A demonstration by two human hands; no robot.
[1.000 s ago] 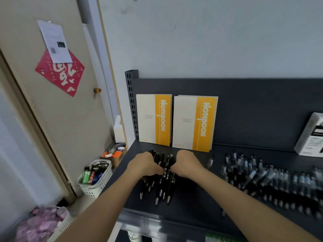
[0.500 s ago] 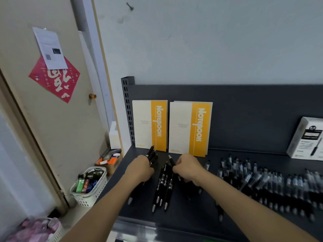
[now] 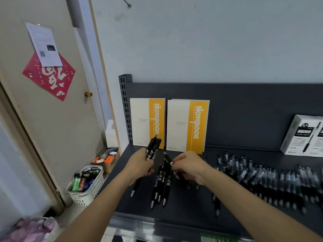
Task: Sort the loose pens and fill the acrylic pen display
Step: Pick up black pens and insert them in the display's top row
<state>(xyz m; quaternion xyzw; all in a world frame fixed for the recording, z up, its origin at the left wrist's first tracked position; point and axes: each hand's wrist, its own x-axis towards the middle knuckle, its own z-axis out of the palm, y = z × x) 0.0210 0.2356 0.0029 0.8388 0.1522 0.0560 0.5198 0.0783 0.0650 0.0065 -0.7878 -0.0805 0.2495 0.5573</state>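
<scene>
Gripping a bundle of black pens (image 3: 153, 145) in the left hand (image 3: 139, 165), fingers curled round the barrels, upper ends fanned out in front of the lower corner of the left of two orange-and-cream notebooks (image 3: 147, 123), one silver tip poking out below the wrist; pinching a single black pen (image 3: 168, 157) in the right hand (image 3: 190, 167), thumb and fingertips closed on its barrel, top end slanted up and to the left; lying between the two hands on the dark shelf (image 3: 183, 208), a few loose black pens (image 3: 161, 184) side by side, touching, tips toward the front edge; spread to the right along the same shelf, a long untidy row of clear-barrelled pens (image 3: 262, 175), blurred; standing against the shelf's back panel, the notebooks upright and just beside each other, and at far right a white pen box (image 3: 304, 137) leaning back; down on the floor to the left, a white basket (image 3: 85, 187) of small bottles, near a door (image 3: 52, 128) with a red paper (image 3: 50, 75) stuck on it.
</scene>
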